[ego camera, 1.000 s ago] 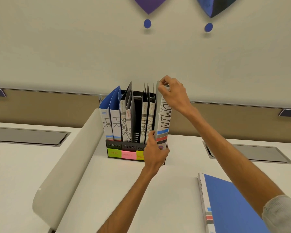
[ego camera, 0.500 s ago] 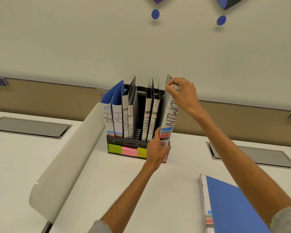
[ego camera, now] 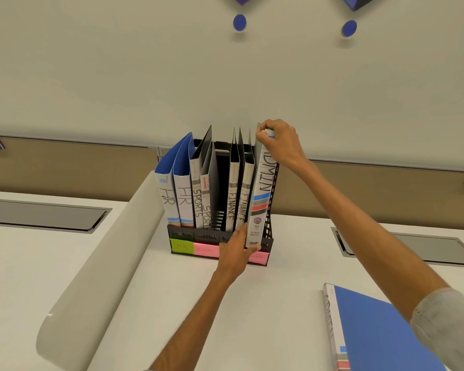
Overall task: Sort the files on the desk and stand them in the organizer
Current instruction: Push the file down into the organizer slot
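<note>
ADMIN file [ego camera: 263,199]: white spine, blue-grey-red stripes, in organizer [ego camera: 182,234], 3 o'clock slot. Top pinched by right hand [ego camera: 281,143]; foot gripped by left hand [ego camera: 235,254].

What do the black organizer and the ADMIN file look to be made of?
Organizer: probably metal or hard plastic, matte black; its walls are punched with rows of slots. ADMIN file: likely plastic-coated board, smooth, slightly glossy, with printed coloured stripes on the spine.

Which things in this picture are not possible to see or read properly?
All in the head view.
The ADMIN binder: top letter covered by the right hand.
The organizer: two right front labels mostly behind the left hand.
The blue folder: cut off by the bottom edge, spine writing blurred.
</note>
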